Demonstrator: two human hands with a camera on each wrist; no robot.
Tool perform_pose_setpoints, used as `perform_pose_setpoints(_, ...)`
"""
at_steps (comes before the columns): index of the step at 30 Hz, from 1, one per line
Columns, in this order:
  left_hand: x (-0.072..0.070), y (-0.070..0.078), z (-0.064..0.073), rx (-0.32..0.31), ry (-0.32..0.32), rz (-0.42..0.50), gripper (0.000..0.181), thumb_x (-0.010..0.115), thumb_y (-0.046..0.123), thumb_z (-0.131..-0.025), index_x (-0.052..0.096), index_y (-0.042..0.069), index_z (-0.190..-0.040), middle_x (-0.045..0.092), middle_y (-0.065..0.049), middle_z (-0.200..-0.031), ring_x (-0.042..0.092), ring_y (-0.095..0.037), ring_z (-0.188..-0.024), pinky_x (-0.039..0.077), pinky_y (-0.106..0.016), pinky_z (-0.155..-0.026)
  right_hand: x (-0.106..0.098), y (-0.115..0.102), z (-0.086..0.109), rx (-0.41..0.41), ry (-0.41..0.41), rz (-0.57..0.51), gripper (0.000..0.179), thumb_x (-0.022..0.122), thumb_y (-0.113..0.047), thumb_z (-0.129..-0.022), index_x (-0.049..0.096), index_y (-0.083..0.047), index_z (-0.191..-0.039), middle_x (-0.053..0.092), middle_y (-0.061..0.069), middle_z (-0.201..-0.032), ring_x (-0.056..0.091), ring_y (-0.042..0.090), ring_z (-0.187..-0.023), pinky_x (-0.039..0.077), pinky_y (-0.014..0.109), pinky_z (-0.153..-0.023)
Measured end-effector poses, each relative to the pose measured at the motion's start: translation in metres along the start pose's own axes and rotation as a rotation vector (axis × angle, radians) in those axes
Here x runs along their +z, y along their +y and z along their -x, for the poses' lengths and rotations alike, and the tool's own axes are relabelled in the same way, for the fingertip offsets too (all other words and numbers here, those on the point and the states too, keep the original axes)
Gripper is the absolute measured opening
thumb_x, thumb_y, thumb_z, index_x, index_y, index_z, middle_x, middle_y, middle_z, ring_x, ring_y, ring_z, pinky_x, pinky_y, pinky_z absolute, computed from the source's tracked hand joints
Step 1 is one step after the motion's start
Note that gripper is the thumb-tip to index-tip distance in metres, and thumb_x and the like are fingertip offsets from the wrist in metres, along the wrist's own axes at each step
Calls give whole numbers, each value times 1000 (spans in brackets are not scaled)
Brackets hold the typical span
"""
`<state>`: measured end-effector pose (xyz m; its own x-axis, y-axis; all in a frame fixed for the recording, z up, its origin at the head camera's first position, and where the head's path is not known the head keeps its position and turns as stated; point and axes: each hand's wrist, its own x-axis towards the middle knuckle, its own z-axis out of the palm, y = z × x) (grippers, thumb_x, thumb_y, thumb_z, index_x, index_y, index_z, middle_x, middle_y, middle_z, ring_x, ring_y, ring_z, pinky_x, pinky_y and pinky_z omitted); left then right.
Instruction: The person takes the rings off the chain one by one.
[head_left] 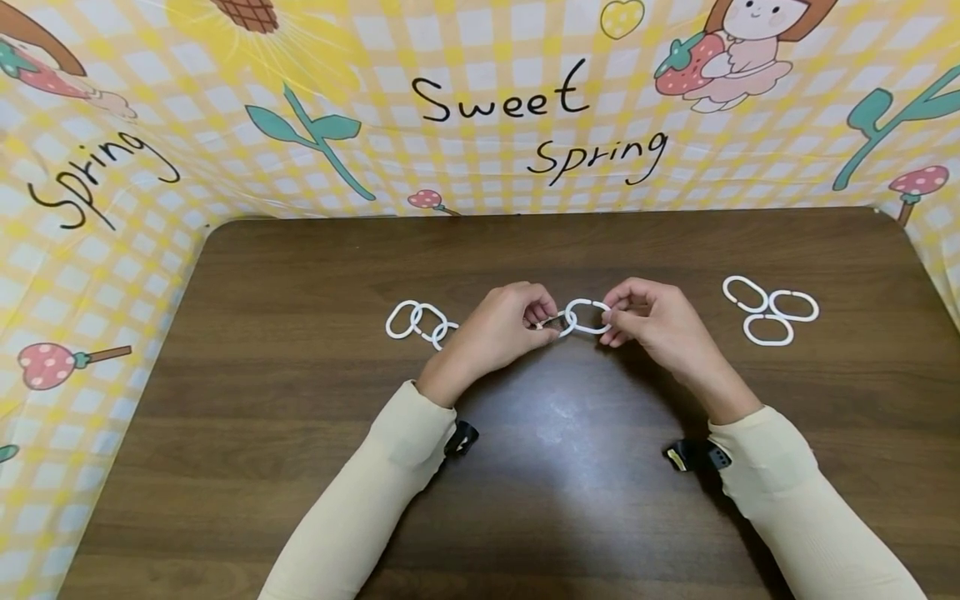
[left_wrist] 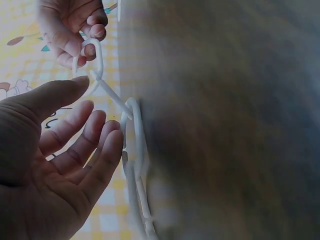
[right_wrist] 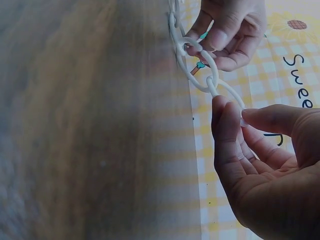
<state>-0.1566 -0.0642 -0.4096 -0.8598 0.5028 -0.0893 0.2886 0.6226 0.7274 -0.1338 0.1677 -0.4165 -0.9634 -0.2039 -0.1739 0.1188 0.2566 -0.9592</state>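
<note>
A chain of white oval plastic links (head_left: 427, 323) runs across the table in the head view, its middle hidden by my left hand. The left hand (head_left: 504, 323) has thumb and index finger around a link (head_left: 564, 332) of the chain. My right hand (head_left: 651, 321) pinches the far edge of the right end link (head_left: 588, 302) between thumb and fingertips. These two links pass through each other between the hands. Seen from the left wrist, the left thumb and fingers (left_wrist: 82, 132) stand slightly apart beside the chain. Further links hang down past them there.
Three loose white links (head_left: 768, 330) lie close together at the right. The brown wooden table (head_left: 375, 517) ends at the back against a yellow checked cloth (head_left: 465, 167) with printed words and drawings. Black devices (head_left: 696, 455) sit at both wrists, over light sleeves.
</note>
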Motion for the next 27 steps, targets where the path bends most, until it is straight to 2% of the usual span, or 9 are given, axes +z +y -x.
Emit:
perform_pose_setpoints(12, 2, 0, 4, -18, -40, -132, 18, 82, 12, -90, 74, 10, -105, 67, -4, -101, 62, -17, -94, 51, -30, -84, -1, 0, 0, 1, 2, -4, 17, 61, 7, -97, 59, 17, -110, 67, 5, -82, 71, 11, -66, 61, 25, -65)
perform_pose_setpoints(20, 3, 0, 3, 6, -60, -196, 17, 81, 7, -89, 73, 9, -104, 67, -5, -101, 61, -19, -95, 51, -33, -87, -1, 0, 0, 2, 2, -6, 15, 60, 8, -97, 59, 17, -109, 67, 6, -82, 71, 11, -66, 61, 25, -65)
perform_pose_setpoints(27, 3, 0, 3, 38, -49, -238, 12, 77, 4, -87, 74, 9, -97, 67, -4, -98, 62, -20, -95, 52, -33, -88, -2, 1, -1, 8, 4, 2, 15, 60, 7, -97, 60, 16, -110, 67, 6, -83, 71, 11, -66, 61, 26, -65)
